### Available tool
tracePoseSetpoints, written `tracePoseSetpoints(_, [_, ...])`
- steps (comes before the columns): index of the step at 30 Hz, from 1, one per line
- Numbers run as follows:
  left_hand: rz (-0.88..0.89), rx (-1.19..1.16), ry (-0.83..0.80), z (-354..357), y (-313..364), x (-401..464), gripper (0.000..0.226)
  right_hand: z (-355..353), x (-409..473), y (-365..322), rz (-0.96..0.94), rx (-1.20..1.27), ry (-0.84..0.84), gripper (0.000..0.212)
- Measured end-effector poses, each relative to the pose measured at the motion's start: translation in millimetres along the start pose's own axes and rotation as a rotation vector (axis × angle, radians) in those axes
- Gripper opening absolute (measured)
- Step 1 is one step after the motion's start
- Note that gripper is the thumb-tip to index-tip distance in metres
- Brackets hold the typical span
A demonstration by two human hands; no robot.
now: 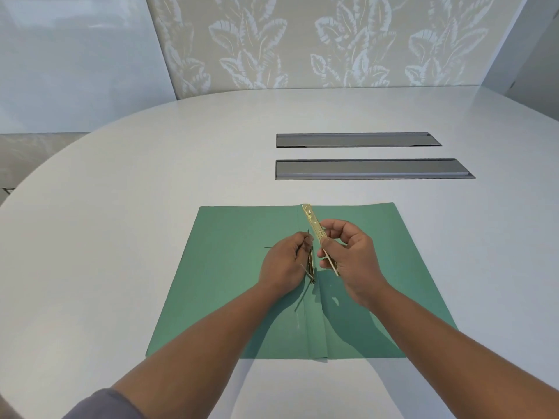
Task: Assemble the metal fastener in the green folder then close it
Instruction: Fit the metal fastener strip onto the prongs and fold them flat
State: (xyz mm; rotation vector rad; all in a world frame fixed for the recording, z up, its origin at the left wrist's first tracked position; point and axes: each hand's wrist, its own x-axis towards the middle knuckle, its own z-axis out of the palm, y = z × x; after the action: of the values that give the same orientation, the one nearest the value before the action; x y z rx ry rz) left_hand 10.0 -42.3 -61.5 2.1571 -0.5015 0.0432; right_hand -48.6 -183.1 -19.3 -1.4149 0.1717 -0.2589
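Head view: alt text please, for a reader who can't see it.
Right hand holds a gold metal fastener strip over the spine of an open green folder; left hand pinches thin metal prongs there. The folder lies flat on a white table.

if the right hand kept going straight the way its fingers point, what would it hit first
The right hand, gripping the brass strip, has its fingers pointing left across the spine of the green folder. It would probably meet the left hand and its metal prong piece first, though depth is unclear.
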Motion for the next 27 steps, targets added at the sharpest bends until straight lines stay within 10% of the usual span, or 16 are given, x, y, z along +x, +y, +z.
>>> tracePoseSetpoints(27, [-0.019, -0.061, 0.014, -1, -3, -2, 0.018, 2, -6, 26, 0.167, -0.174, 0.033, 0.014])
